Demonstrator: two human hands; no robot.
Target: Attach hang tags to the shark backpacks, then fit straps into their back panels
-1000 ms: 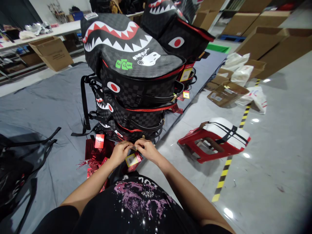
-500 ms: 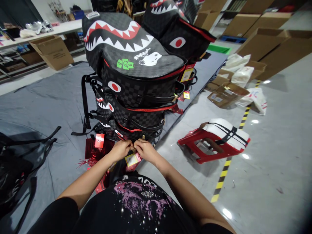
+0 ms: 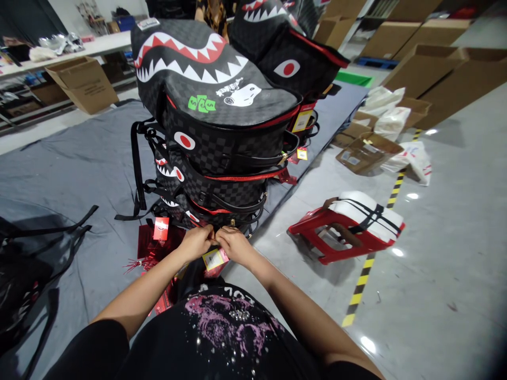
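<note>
My left hand (image 3: 198, 242) and my right hand (image 3: 233, 244) meet at the front of the lowest backpack (image 3: 216, 215) in a stack, with fingers pinched together. What they pinch is too small and covered to make out. Just beneath the fingers hangs a yellow and white tag (image 3: 214, 259). The top backpack (image 3: 233, 140) is black checkered, with a shark-mouth print and a red eye. Another shark backpack (image 3: 186, 166) lies between these two. A red tag (image 3: 161, 228) and shiny red wrapping (image 3: 148, 245) sit left of my hands.
Grey cloth (image 3: 79, 174) covers the surface under the bags. More shark backpacks (image 3: 293, 66) are stacked behind. A red stool (image 3: 328, 237) with a white strapped cushion stands right, near striped floor tape (image 3: 362, 285). Black bags (image 3: 24, 279) lie left; cardboard boxes (image 3: 83, 84) stand farther back.
Both hands stay pinched together at the same spot, with only a slight shift of the fingers. The whole view has moved a little.
</note>
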